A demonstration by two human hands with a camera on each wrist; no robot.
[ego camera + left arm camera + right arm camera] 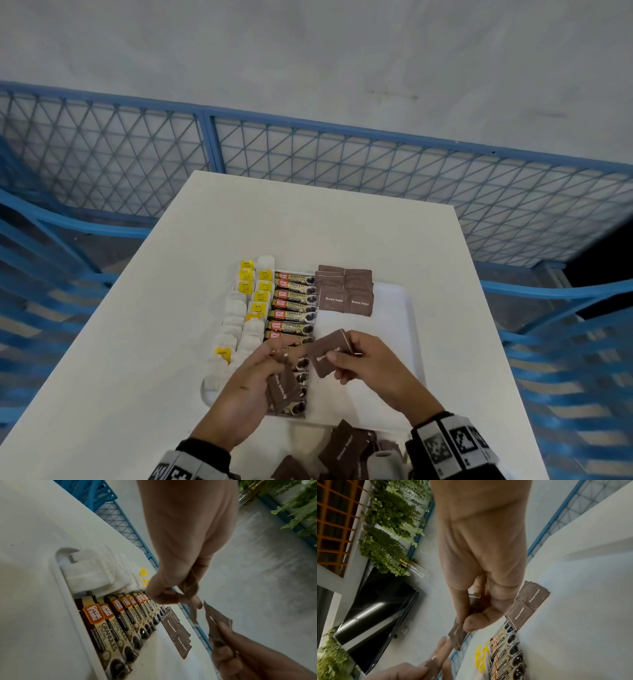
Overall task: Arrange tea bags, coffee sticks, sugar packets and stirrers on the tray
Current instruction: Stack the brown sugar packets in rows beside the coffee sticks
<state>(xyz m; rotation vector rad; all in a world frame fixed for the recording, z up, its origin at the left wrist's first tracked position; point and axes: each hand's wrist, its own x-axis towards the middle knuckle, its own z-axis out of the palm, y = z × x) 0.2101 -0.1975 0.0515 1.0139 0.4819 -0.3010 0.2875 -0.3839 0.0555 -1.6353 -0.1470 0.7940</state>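
The brown sugar packet (329, 353) is pinched between thumb and fingers of the right hand (370, 368), held just above the tray (399, 308), toward its near end. The left hand (250, 383) curls around a small stack of further sugar packets (282, 389) over the near end of the coffee sticks (294, 305). On the tray, the laid sugar packets (344, 291) form two overlapped columns at the far end, beside the coffee sticks; tea bags (245, 308) fill the tray's left side. To do this step well, lay the packet flat, label up, overlapping the nearest laid packet evenly. The head view alone shows the loose packets (346, 445) on the surface (171, 274) nearer than the tray. The left wrist view alone shows the tray's raised rim. No stirrers are visible.
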